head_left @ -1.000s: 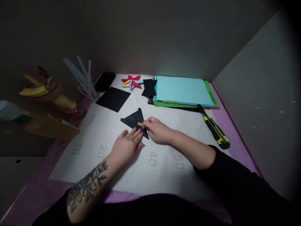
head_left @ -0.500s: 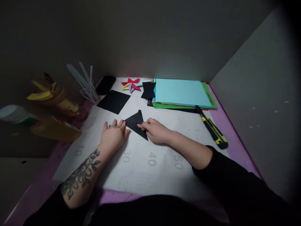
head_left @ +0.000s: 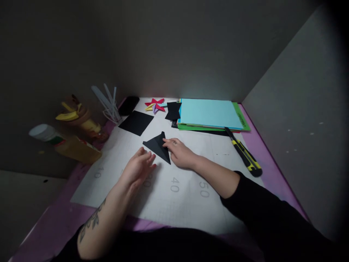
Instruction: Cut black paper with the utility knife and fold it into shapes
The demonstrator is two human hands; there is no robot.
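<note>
A folded sheet of black paper (head_left: 156,145), roughly triangular with small tabs at two corners, lies on the white printed sheet (head_left: 188,203). At its right edge my right hand (head_left: 180,154) grips it, fingertips on top near the upper corner; the thumb is hard to make out. My left hand (head_left: 138,166) is just to the lower left of the paper, not touching it, turned on its side with fingers apart and nothing in them. Beyond the folded piece lies a flat black square of paper (head_left: 136,123).
Coloured paper (head_left: 207,111) is stacked at the back right, with a yellow-black utility knife (head_left: 245,154) against it. Folded colourful pieces (head_left: 155,105), a cut black piece (head_left: 173,110) and a phone (head_left: 129,105) lie behind. A glue bottle (head_left: 73,147) and glue sticks (head_left: 109,100) stand left.
My left hand has let go of the paper's left corner, moved slightly toward me and turned on its side. My right hand's fingertips have shifted up along the paper's right edge. The view has tilted slightly.
</note>
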